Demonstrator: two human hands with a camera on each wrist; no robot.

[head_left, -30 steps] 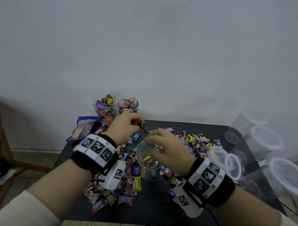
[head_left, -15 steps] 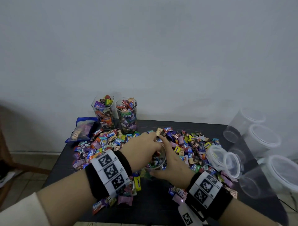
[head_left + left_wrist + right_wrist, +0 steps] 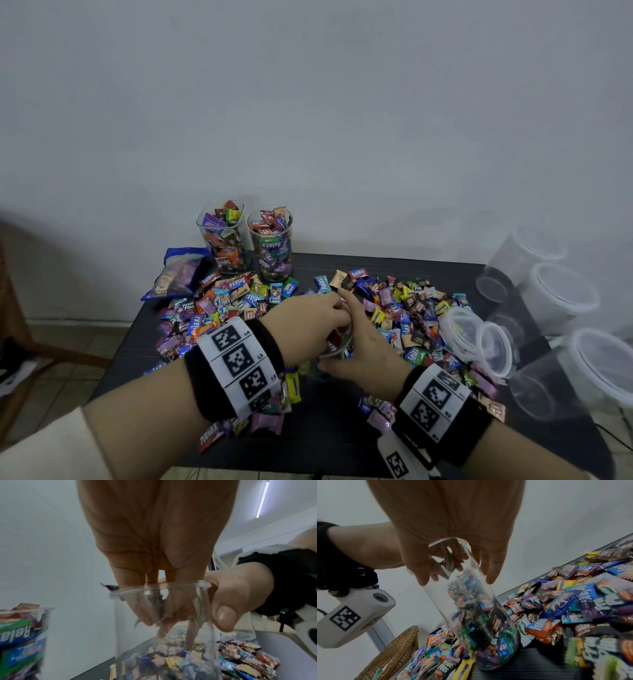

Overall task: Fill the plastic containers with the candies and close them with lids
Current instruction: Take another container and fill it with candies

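Room: pale grey wall stood behind a dark counter; a wicker chair showed low in the right wrist view.
Far left of counter: a blue candy bag lay at the back corner.
Back left: two filled containers stood side by side without lids, heaped with wrapped sweets.
Loose candies: a spread of wrapped candies covered the counter from the left edge across to the right, around both hands.
Left hand: it reached down from above into the mouth of the clear container; the fingers dipped inside the rim, bunched together on candy wrappers. So the left grip was pinching sweets inside the container.
Container in hand: it stood on the counter between the two hands, roughly half full of candies, tilted in the right wrist view.
Right hand: it wrapped round the container's upper wall from the right, thumb on the near side just below the rim, fingers on the far side. The right grip was closed on the container.
Right of hands: loose clear lids lay at the edge of the candy spread.
Far right: empty containers lay on their sides, blurred at the picture's edge.
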